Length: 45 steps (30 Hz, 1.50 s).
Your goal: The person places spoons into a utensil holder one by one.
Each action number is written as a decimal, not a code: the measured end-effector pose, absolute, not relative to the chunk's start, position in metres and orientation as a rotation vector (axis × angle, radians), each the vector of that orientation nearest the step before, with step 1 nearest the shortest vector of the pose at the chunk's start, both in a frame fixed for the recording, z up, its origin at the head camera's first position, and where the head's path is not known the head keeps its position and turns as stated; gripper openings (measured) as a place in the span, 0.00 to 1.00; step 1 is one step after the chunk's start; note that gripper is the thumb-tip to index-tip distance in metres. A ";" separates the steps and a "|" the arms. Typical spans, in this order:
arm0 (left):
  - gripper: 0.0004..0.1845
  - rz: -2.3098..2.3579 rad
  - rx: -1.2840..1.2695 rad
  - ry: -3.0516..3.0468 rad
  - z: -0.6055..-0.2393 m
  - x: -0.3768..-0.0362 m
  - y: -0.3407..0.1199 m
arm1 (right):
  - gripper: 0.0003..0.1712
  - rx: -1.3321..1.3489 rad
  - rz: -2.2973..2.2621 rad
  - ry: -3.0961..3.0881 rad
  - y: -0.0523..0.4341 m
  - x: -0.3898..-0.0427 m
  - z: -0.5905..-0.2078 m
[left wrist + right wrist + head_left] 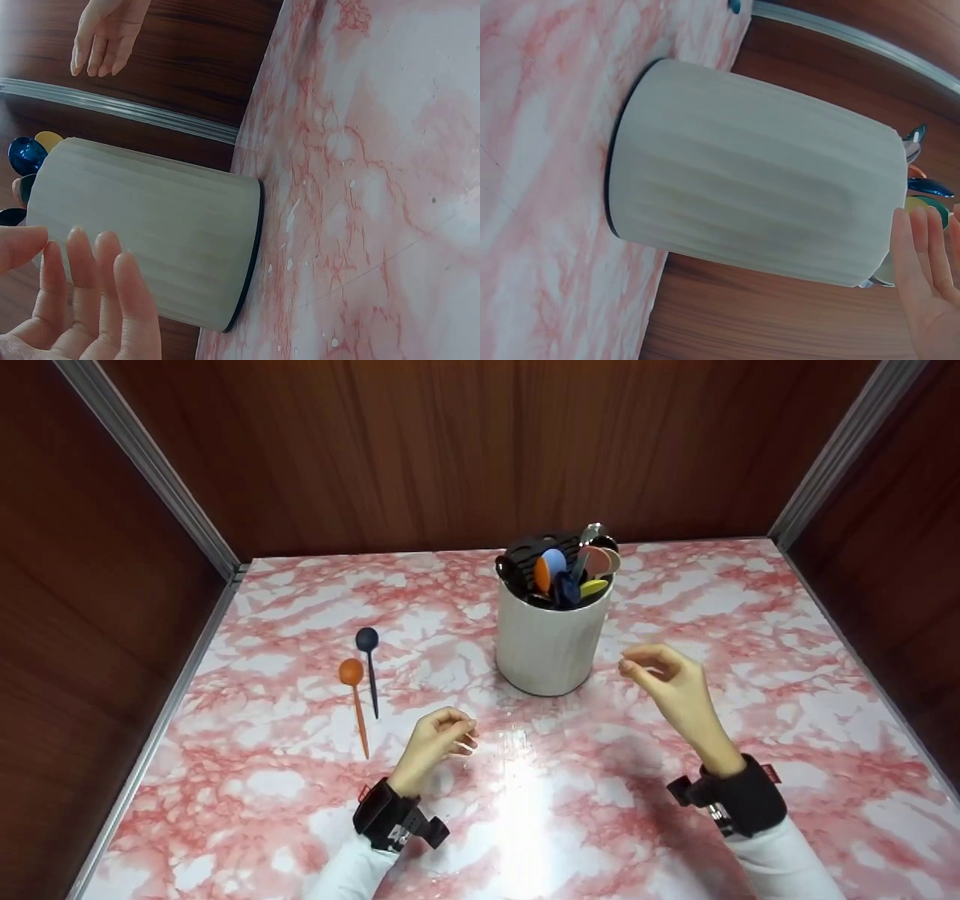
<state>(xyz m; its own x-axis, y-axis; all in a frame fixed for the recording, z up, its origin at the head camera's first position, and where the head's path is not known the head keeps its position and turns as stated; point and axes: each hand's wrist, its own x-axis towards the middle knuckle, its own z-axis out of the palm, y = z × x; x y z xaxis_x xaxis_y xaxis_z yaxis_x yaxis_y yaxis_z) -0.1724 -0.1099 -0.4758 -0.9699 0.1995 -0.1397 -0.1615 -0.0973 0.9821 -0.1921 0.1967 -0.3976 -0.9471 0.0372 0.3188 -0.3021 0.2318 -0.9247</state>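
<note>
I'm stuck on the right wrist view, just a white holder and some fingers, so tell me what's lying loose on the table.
Observer: Two spoons lie on the marble table, left of the white holder: an orange spoon and a dark blue spoon, side by side, bowls away from the person.
Operator: Report whether either hand holds one.
Observer: Neither. The left hand hovers just right of the orange spoon's handle tip, fingers loosely curled, holding nothing.
Operator: Now the right hand.
Observer: The right hand hangs in the air to the right of the holder, also holding nothing, not touching it.
</note>
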 end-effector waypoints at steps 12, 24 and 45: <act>0.06 2.151 -0.022 1.927 -0.478 -0.176 -0.115 | 0.09 0.306 1.785 -2.228 0.202 -0.178 -0.415; 0.07 2.139 -0.125 1.987 -0.480 -0.184 -0.129 | 0.09 0.288 1.857 -2.221 0.204 -0.169 -0.425; 0.15 1.993 -0.414 2.179 -0.468 -0.223 -0.193 | 0.10 0.236 1.856 -2.291 0.211 -0.160 -0.435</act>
<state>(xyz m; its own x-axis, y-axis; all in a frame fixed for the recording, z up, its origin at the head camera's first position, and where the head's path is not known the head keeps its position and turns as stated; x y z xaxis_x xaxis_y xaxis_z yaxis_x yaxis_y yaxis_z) -0.2226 -0.1926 -0.4678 -0.9491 -0.0955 -0.3001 -0.3075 0.0740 0.9487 -0.1601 0.2112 -0.4345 -0.9705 -0.0079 0.2408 -0.2372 0.2065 -0.9493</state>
